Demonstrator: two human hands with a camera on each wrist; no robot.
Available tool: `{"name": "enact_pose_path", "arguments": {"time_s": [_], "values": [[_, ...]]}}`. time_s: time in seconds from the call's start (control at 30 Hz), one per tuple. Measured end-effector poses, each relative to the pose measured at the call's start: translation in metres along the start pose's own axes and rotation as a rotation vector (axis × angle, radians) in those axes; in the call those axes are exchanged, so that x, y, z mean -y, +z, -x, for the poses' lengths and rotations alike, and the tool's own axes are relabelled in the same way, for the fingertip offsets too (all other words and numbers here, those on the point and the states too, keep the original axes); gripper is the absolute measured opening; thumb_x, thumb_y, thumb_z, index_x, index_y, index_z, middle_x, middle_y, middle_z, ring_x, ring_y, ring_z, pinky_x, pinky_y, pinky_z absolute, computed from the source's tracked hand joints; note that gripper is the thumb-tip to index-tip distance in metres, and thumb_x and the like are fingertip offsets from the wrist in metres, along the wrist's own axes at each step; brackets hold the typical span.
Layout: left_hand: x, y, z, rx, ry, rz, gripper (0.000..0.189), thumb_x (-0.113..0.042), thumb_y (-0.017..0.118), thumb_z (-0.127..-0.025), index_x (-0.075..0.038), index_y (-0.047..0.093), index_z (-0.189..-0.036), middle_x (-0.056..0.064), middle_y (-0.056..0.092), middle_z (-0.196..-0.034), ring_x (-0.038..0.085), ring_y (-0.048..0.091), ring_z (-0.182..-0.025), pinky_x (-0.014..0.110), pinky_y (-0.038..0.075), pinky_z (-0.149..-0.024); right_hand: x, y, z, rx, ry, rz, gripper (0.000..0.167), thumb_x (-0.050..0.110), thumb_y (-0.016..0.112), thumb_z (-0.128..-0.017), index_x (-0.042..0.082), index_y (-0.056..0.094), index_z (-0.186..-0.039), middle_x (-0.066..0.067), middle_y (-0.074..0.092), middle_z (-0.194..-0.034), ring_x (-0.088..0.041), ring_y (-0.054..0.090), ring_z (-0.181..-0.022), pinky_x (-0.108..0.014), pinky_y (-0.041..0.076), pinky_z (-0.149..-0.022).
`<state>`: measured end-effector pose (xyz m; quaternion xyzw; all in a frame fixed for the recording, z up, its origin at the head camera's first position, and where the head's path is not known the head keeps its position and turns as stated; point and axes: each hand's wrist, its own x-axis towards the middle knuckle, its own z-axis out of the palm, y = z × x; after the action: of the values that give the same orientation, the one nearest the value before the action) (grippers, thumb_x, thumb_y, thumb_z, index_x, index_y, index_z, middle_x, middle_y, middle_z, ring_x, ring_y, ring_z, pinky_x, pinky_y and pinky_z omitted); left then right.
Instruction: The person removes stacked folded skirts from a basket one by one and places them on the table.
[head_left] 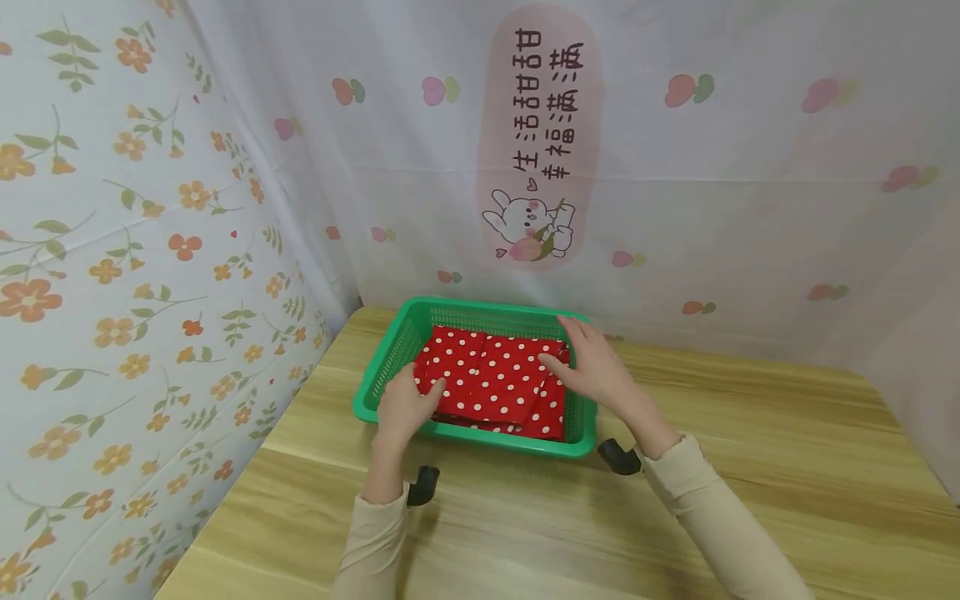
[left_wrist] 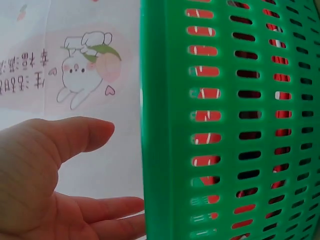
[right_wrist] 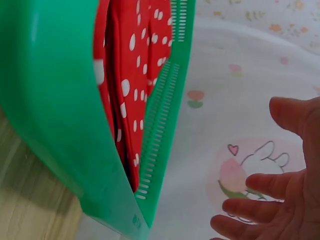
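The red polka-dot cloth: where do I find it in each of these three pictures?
Head: the red polka-dot cloth lies just below the middle, inside the green basket.
Left wrist: right half, glimpsed only through slots in the basket wall.
Right wrist: upper part, left of centre, inside the basket.
Shared landmark: the rabbit drawing on the backdrop, visible in all three.

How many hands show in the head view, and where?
2: the left hand at the left end of the green basket, the right hand at its right end. No others show.
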<state>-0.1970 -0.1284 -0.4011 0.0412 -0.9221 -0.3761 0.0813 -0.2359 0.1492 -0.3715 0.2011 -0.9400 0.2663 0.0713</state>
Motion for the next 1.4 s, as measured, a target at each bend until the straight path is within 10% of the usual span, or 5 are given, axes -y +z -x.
{"name": "enact_pose_path", "arguments": {"time_s": [0.43,1.4], "values": [[0.015,-0.010,-0.018,0.148,-0.188,0.003,0.054,-0.029,0.062,-0.086,0.010,0.047,-0.121,0.021,0.058,-0.104,0.032,0.058,-0.092,0.040,0.052,-0.073,-0.015,0.006,-0.038,0.253,0.028,-0.011,0.062,0.028,0.054,-0.093,-0.014,0.037,-0.134,-0.031,0.045,-0.132,-0.044,0.042,-0.122,-0.054,0.040,-0.097],[0.044,0.000,-0.057,0.274,-0.255,-0.019,0.043,-0.017,0.048,-0.088,0.014,0.049,-0.117,0.026,0.056,-0.103,0.034,0.055,-0.089,0.042,0.050,-0.077,-0.029,0.026,-0.086,0.613,0.231,0.017,0.052,0.024,0.050,-0.095,-0.011,0.039,-0.131,-0.024,0.049,-0.122,-0.034,0.048,-0.108,-0.047,0.040,-0.098]]}}
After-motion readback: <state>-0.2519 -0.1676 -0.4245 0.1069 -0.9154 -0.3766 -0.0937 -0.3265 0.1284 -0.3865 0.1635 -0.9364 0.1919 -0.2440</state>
